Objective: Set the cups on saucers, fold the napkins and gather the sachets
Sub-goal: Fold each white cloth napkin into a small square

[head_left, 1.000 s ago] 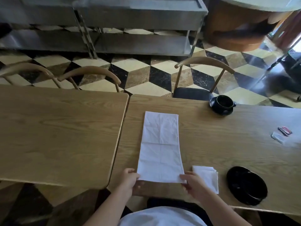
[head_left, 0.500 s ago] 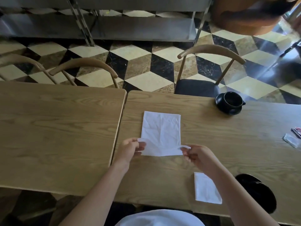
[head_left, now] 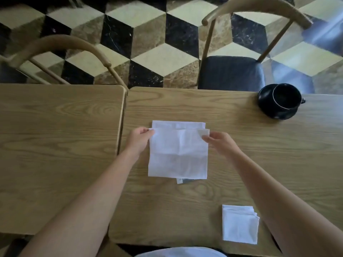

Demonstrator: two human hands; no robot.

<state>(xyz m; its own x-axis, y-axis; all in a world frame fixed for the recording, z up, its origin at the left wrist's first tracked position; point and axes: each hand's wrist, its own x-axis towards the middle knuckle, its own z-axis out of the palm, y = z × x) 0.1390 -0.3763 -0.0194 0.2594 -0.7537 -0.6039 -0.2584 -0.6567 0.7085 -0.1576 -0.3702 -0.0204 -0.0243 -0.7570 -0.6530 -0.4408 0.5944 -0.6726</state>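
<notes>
Here the left hand [head_left: 140, 139] and right hand [head_left: 219, 140] pinch the napkin [head_left: 178, 154] top corners, bare table [head_left: 259, 154] around.

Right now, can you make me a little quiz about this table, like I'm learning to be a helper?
1. True or false: the black cup already sits on its saucer.
2. Which hand pinches the right corner of the white napkin being folded: A) left hand B) right hand?
3. Fill in: the small folded napkin lies near the table's ____ edge, by the person's right arm.

Key
1. True.
2. B; the left hand pinches the other corner.
3. Near (closest to the person).
</notes>
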